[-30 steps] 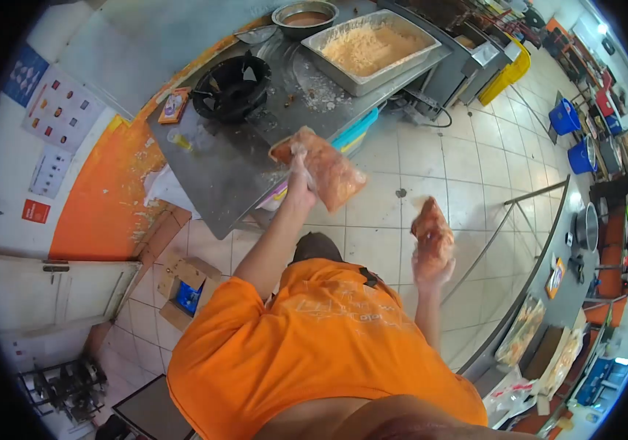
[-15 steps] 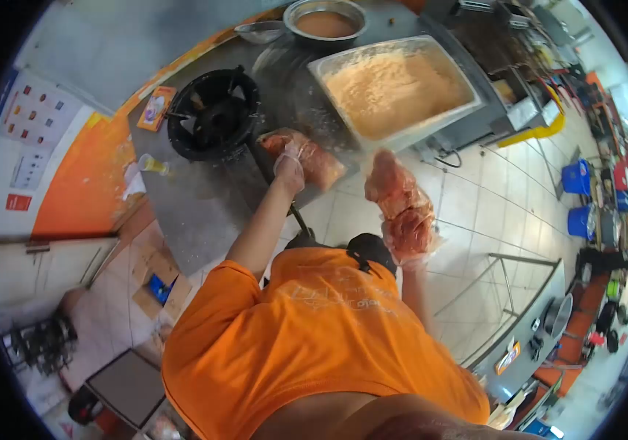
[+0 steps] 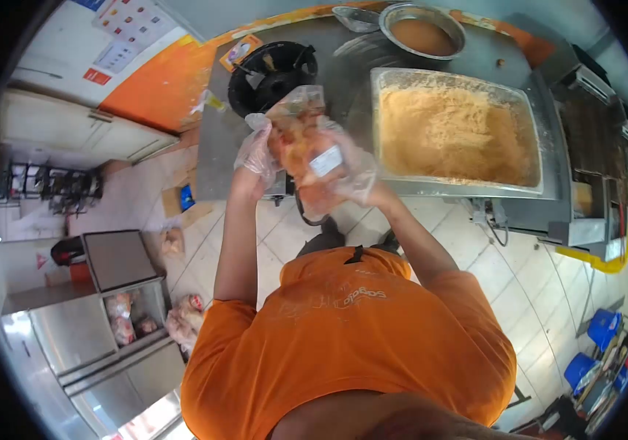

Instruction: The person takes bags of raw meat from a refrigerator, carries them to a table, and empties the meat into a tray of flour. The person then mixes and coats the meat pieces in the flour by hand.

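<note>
Plastic-wrapped raw meat with a white label, a bag of raw meat [image 3: 307,150], is held up between my hands near the table's front edge. My left hand [image 3: 257,150], in a clear plastic glove, grips its left side. On its right side, my right hand [image 3: 358,170], gloved the same way, is closed round it and blurred by motion. Whether this is one bag or two pressed together I cannot tell. Just behind it stands a round black tub-like thing [image 3: 266,70]. To the right, a big clear tray [image 3: 537,150] holds pale orange-tan powder.
A metal bowl [image 3: 460,48] of brownish liquid sits at the back beside a wire strainer [image 3: 356,18]. The steel table [image 3: 215,154] ends just in front of me. Left, a metal cabinet [image 3: 72,323] has bagged items beside it; blue bins [image 3: 603,328] stand at right.
My view has swung to the right. My right hand has come in from the far right, and the meat is now between both hands, raised off the table, with a white label showing.
</note>
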Demonstrator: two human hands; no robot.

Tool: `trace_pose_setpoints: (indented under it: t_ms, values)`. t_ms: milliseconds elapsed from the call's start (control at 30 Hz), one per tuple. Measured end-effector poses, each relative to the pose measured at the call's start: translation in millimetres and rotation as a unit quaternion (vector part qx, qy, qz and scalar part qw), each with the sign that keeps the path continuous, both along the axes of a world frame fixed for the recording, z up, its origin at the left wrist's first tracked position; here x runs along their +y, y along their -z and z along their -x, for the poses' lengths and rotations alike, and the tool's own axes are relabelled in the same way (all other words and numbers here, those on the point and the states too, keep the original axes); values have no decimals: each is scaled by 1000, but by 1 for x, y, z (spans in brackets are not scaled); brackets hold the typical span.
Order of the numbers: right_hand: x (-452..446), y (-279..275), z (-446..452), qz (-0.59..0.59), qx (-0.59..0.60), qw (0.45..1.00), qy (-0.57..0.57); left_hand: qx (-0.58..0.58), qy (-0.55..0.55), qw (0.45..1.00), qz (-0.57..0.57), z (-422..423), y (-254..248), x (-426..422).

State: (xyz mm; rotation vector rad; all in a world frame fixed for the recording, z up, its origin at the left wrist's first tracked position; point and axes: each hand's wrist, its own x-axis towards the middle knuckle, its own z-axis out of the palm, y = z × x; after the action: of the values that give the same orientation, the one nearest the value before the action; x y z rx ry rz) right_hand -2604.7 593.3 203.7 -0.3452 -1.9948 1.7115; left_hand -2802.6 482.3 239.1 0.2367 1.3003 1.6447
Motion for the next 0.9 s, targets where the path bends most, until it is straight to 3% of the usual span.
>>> trace_pose_setpoints:
  t_ms: [67,100,167,233,300,367,467,533,600,667,700,733,767,800,867,900]
  values:
    - [-14,21,28,-38,64,996,-58,163,-57,966,191,10,-8,-15]
    - [-22,16,37,-34,71,995,-59,156,-91,978,109,23,5,-32]
    - [-44,4,52,-208,43,977,-14,152,-126,977,75,40,15,-59]
    - [-68,21,79,-228,12,973,-33,145,-158,976,37,53,16,-77]
    - [-88,31,104,-246,-22,968,-43,135,-283,949,27,69,18,-91]
    - [-106,36,125,-164,-89,979,-82,158,-271,949,25,94,35,-111]
    - [-127,64,163,-142,-73,983,-85,156,-312,937,7,113,42,-113]
    - [-140,79,187,-197,-51,978,-46,213,-291,933,-13,141,58,-124]
    - [-147,77,211,-256,-35,966,-15,185,-268,945,13,165,64,-135]
    - [-152,46,230,-93,-273,957,-34,146,-249,956,45,181,83,-150]
    - [-155,71,245,-98,-289,952,-35,218,-201,952,73,191,103,-153]
    - [-156,115,263,-35,-197,980,1,292,-150,939,98,202,122,-155]
    - [-156,139,275,28,-100,994,40,465,-143,848,213,209,142,-150]
    - [-154,141,282,27,-111,992,47,457,-136,854,210,216,144,-153]
    - [-151,129,290,169,-30,984,51,455,-114,881,65,225,138,-161]
    - [-158,114,298,229,21,970,75,442,-114,887,73,223,135,-166]
